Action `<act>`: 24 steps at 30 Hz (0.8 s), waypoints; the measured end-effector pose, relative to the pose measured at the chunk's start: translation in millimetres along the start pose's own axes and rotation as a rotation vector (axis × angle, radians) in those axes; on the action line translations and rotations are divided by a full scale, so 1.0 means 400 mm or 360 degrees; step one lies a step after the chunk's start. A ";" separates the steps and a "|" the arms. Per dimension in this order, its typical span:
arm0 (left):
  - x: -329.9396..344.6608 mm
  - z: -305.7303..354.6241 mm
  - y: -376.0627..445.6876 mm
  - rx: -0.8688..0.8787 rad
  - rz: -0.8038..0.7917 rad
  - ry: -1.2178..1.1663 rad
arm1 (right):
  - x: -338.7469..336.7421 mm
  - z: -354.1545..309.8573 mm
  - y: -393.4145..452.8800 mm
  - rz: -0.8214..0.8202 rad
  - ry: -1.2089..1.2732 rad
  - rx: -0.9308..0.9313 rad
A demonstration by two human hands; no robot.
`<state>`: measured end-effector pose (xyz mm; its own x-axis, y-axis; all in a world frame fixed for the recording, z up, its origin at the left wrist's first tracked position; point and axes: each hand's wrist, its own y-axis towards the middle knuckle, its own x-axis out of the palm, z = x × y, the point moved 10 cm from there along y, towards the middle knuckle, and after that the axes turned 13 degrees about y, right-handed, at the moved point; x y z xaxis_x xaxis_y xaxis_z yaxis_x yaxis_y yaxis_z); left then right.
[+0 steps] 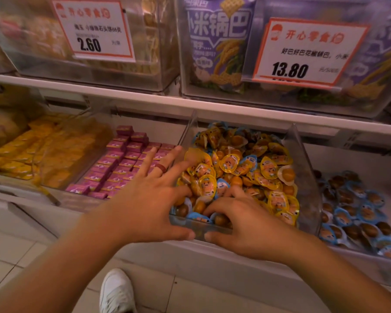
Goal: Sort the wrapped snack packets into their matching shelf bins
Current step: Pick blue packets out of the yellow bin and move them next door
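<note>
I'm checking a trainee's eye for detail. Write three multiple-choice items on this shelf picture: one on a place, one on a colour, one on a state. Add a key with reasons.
1. Which bin are both hands reaching into?
A. the bin of pink boxes
B. the bin of yellow-wrapped packets
C. the bin on the upper shelf

2. What colour are most wrappers in the bin to the right of the hands?
A. blue
B. green
C. red

3. How does the left hand lie?
A. clenched in a fist
B. fingers spread and straight
C. pinching a price card

Key:
1 B: the left hand and right hand are at the clear bin heaped with yellow-wrapped packets, beside the pink boxes.
2 A: the packets in the right-hand bin have blue rims.
3 B: its fingers fan out over the packets, holding nothing.
</note>
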<state>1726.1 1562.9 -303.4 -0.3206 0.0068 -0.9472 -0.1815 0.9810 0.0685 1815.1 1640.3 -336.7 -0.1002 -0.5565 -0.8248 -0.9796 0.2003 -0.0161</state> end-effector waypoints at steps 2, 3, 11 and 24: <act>0.004 0.001 0.004 0.0010 -0.0016 0.0065 | 0.002 -0.023 0.001 0.0010 -0.0004 -0.0092; 0.004 0.002 0.007 0.0019 -0.0023 0.0055 | 0.007 -0.039 -0.002 0.0011 -0.0025 -0.0155; -0.004 -0.017 0.009 0.0043 -0.0011 -0.0400 | 0.003 -0.053 -0.006 0.0090 -0.0196 -0.0180; -0.097 -0.017 0.043 -0.0252 0.0622 -0.0715 | -0.086 0.082 -0.040 0.0452 0.0551 0.0089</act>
<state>1729.3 1578.1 -263.3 0.0257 0.4752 -0.8795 -0.2766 0.8488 0.4505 1839.7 1682.6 -326.4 -0.4252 -0.7085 -0.5633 -0.8950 0.4218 0.1452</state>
